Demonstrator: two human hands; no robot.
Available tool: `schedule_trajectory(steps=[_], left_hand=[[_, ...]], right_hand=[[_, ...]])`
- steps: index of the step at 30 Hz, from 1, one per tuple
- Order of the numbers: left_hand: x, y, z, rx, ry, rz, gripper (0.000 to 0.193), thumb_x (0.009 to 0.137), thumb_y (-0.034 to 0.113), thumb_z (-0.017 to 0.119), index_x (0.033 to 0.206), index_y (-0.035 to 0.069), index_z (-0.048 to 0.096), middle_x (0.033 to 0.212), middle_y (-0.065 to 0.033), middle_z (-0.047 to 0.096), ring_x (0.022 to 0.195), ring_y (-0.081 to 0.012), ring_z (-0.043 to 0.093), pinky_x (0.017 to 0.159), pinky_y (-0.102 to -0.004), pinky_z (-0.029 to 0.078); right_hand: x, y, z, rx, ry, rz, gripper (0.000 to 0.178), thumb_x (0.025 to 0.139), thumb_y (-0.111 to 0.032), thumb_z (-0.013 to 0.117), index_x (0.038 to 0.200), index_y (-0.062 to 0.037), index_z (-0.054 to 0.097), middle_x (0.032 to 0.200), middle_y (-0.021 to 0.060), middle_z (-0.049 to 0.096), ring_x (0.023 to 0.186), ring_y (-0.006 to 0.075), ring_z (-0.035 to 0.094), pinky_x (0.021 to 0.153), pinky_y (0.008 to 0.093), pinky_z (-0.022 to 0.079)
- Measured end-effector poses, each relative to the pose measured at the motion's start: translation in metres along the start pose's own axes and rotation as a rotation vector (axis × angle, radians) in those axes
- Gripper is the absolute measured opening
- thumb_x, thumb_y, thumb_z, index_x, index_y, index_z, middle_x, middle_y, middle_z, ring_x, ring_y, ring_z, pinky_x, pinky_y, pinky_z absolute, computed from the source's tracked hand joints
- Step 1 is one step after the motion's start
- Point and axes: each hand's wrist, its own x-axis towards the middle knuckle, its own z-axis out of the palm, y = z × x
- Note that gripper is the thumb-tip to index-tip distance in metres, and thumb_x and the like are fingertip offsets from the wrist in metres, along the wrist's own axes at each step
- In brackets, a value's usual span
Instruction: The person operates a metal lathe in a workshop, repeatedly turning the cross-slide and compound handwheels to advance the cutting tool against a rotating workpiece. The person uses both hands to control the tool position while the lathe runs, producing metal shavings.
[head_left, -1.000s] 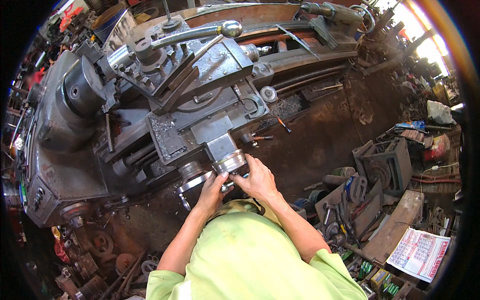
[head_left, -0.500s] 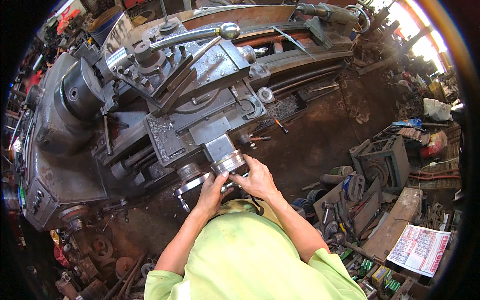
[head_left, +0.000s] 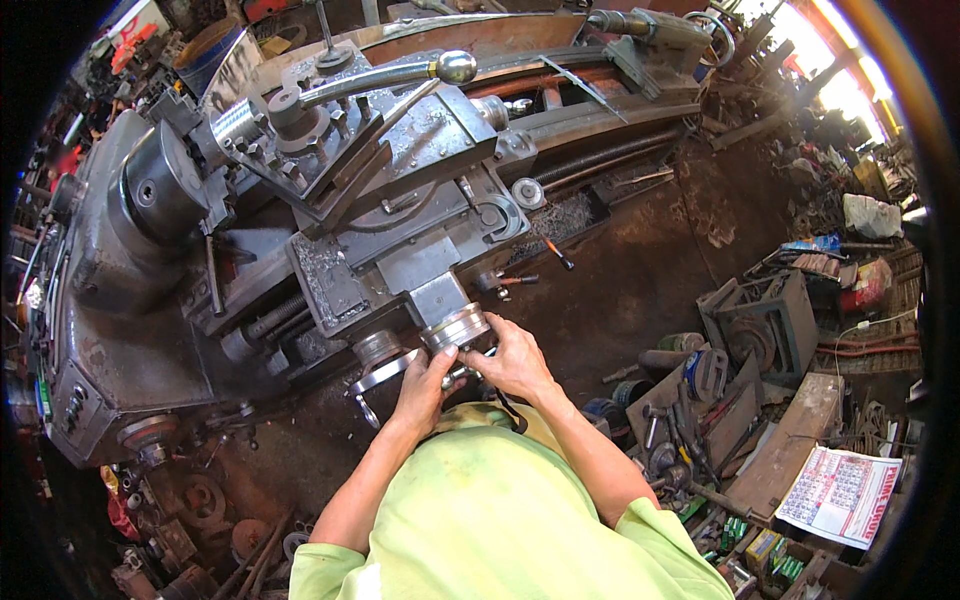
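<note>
A metal lathe (head_left: 270, 250) fills the left and middle of the view. At the near end of its cross slide (head_left: 437, 298) is a round silver dial collar (head_left: 456, 328), with a small ball-ended crank handle (head_left: 458, 380) just below it. My left hand (head_left: 424, 388) is closed at the lower left of this handwheel, its thumb against the collar. From the right, my right hand (head_left: 515, 360) wraps round the same handwheel, thumb and fingers bent. The two thumbs nearly meet; most fingertips are hidden. A larger handwheel (head_left: 385, 371) sits right beside my left hand.
The chuck (head_left: 163, 185) is at the left, near a toolpost (head_left: 297, 118) with a long ball-ended lever (head_left: 375, 80). Metal chips lie on the carriage. To the right are a grey metal housing (head_left: 765, 325), a wooden plank (head_left: 790, 440), piled tools and a printed calendar sheet (head_left: 840, 497).
Both hands stay on the handwheel, with barely any shift in their grip. The whole view has moved very slightly.
</note>
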Motion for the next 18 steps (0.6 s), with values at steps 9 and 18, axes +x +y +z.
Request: schedule_trajectory(steps=[9, 18], left_hand=[[-0.003, -0.003, -0.017, 0.215, 0.011, -0.034, 0.061, 0.093, 0.045, 0.062, 0.140, 0.012, 0.043, 0.133, -0.0045, 0.051, 0.120, -0.0184, 0.049, 0.089, -0.0424, 0.049], [-0.050, -0.052, -0.103, 0.457, 0.087, -0.161, 0.060, 0.095, 0.047, 0.061, 0.138, 0.005, 0.055, 0.125, -0.0100, 0.064, 0.104, -0.0179, 0.063, 0.091, -0.0339, 0.050]], right_hand=[[0.024, 0.030, -0.033, 0.319, -0.291, 0.058, 0.076, 0.081, -0.035, 0.075, 0.139, 0.0064, 0.048, 0.123, 0.0232, 0.064, 0.114, 0.0275, 0.063, 0.098, 0.0357, 0.047], [0.149, 0.223, -0.041, -0.060, 0.091, 0.412, 0.069, 0.081, -0.036, 0.073, 0.130, 0.0087, 0.054, 0.123, 0.0295, 0.062, 0.121, 0.0391, 0.058, 0.103, 0.0433, 0.045]])
